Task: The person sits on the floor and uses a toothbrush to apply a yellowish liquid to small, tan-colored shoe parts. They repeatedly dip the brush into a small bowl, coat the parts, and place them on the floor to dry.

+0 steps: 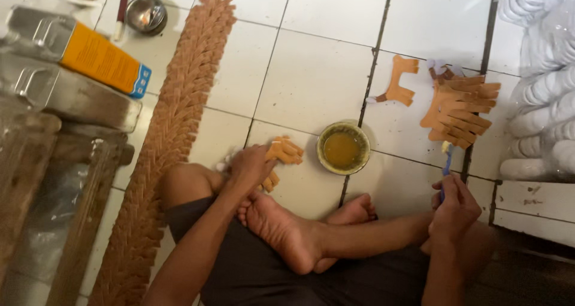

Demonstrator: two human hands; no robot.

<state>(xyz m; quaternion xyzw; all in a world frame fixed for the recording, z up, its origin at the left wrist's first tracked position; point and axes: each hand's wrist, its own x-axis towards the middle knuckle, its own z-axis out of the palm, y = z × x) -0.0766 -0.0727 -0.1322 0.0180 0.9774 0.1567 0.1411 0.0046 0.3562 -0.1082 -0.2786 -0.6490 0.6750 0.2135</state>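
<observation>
I sit cross-legged on a white tiled floor. My left hand (251, 165) rests on a small stack of tan strip-shaped pieces (283, 153) lying on a tile by my knee. My right hand (456, 205) grips a thin blue-handled brush (446, 165) with its bristle tip pointing up toward a fanned pile of tan strips (460, 108). A round yellow-rimmed bowl of amber liquid (342, 148) stands between my two hands, just beyond my feet.
A long overlapping row of brown strips (179, 114) runs down the left. Metal tins, one with an orange label (102, 57), and a small steel bowl (145, 13) lie far left. Stacked white pieces in plastic (542, 78) fill the right edge. A further tan piece (400, 81) lies beyond the bowl.
</observation>
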